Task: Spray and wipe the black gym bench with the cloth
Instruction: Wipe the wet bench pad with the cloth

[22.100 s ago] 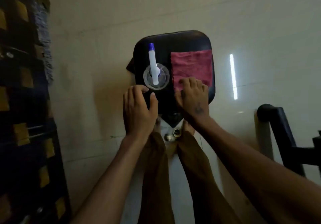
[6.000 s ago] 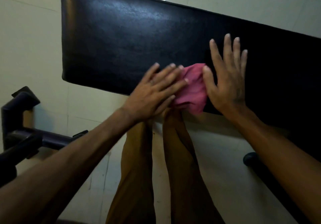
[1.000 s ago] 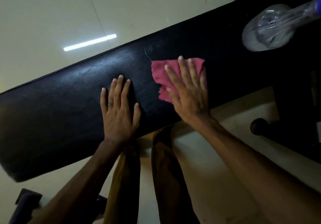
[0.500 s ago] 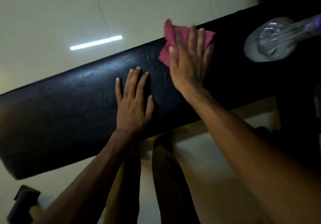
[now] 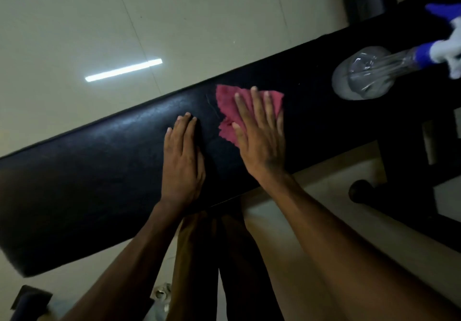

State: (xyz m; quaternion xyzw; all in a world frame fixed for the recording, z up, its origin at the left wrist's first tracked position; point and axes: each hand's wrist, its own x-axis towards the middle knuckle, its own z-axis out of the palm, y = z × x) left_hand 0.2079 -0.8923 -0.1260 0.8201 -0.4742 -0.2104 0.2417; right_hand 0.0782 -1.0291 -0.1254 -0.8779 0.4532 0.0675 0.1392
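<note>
The long black gym bench point(image 5: 99, 171) runs slantwise across the view, from lower left to upper right. A crumpled pink-red cloth point(image 5: 228, 111) lies on its pad near the middle. My right hand point(image 5: 260, 136) presses flat on the cloth with straight fingers. Just to its left, my left hand point(image 5: 182, 161) rests flat on the bare pad, holding nothing. A clear spray bottle point(image 5: 364, 76) with a blue and white trigger head stands on the bench toward the upper right, apart from both hands.
Pale tiled floor point(image 5: 174, 21) lies beyond the bench, with a bright strip of reflected light. Dark bench frame parts point(image 5: 409, 171) sit at the right, and another dark piece shows at the bottom left corner. My legs stand against the bench's near edge.
My right hand has drawn the cloth back from the bench's far edge toward the middle of the pad. My left hand stays flat on the pad beside it.
</note>
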